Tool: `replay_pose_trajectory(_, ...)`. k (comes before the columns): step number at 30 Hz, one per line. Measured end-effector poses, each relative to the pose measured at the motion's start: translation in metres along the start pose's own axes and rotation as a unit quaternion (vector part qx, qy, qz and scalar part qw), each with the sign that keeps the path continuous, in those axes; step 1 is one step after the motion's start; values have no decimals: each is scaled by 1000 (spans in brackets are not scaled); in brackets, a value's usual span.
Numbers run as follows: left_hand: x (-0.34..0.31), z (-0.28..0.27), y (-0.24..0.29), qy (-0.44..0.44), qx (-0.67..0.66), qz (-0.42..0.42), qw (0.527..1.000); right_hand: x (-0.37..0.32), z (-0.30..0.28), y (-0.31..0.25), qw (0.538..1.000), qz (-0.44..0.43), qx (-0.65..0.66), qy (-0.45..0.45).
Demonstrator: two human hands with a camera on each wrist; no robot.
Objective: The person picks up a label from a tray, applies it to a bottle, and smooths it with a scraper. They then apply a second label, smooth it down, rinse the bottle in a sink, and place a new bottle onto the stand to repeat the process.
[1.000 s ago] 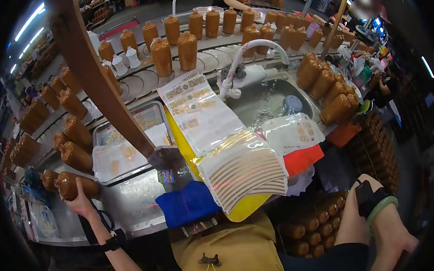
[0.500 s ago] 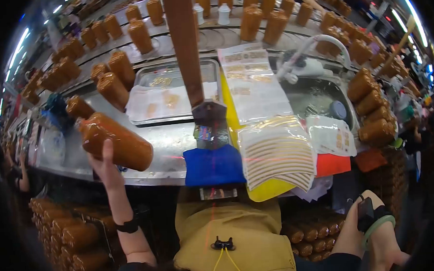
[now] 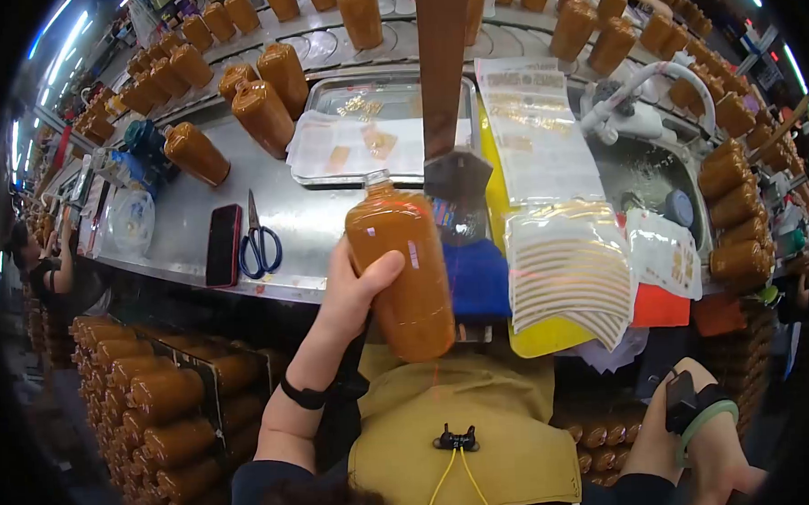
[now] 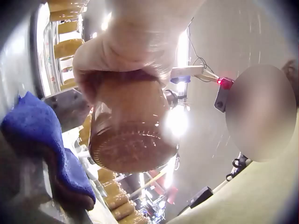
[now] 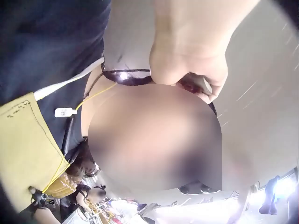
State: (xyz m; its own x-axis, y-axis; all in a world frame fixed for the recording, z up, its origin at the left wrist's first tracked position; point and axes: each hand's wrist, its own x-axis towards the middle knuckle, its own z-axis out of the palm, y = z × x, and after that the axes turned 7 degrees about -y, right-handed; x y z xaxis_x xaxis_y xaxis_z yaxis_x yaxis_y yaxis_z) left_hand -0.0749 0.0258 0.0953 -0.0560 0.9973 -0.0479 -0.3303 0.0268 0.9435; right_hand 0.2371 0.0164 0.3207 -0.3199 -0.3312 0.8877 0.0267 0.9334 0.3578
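Observation:
My left hand (image 3: 345, 296) grips an amber-brown glazed bottle (image 3: 401, 280) round its side, thumb across the front. Its neck points up and its base hangs over my apron. In the left wrist view the ridged base of this bottle (image 4: 133, 149) shows below my fingers, beside a blue cloth (image 4: 35, 123). My right hand (image 5: 194, 67) is raised beside my head with its fingers curled. Something small and dark red shows between them; I cannot tell whether they hold it. A green bangle (image 3: 706, 429) circles the right wrist.
Scissors (image 3: 260, 245) and a phone (image 3: 224, 245) lie on the metal table (image 3: 305, 257). Several brown bottles (image 3: 263, 119) stand beyond. A metal tray (image 3: 397, 86), a wooden post (image 3: 446, 70), patterned decal sheets (image 3: 567, 263) and a sink (image 3: 640, 170) are ahead. Stacked bottles (image 3: 167, 398) fill the lower left.
My left hand has lifted the bottle off the left of the table and carried it right, turning it upright before me. My view has turned left. The right arm remains raised.

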Motion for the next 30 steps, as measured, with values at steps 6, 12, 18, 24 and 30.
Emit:
replay_pose_trajectory(6,27,23,-19,-48,-33,-116,992,-8,-49,-18,991,92,84,-44)
replay_pose_trajectory(12,57,35,-37,-34,6,-129,991,-51,3,-4,983,48,95,152)
replay_pose_trajectory(18,81,31,-40,-40,-4,-117,992,-121,-44,-13,921,202,73,326)
replay_pose_trajectory(24,76,28,-46,-19,34,-126,991,-165,3,11,840,406,-282,224)
replay_pose_trajectory(30,44,29,-55,-33,120,7,992,-258,71,42,650,695,28,-305)
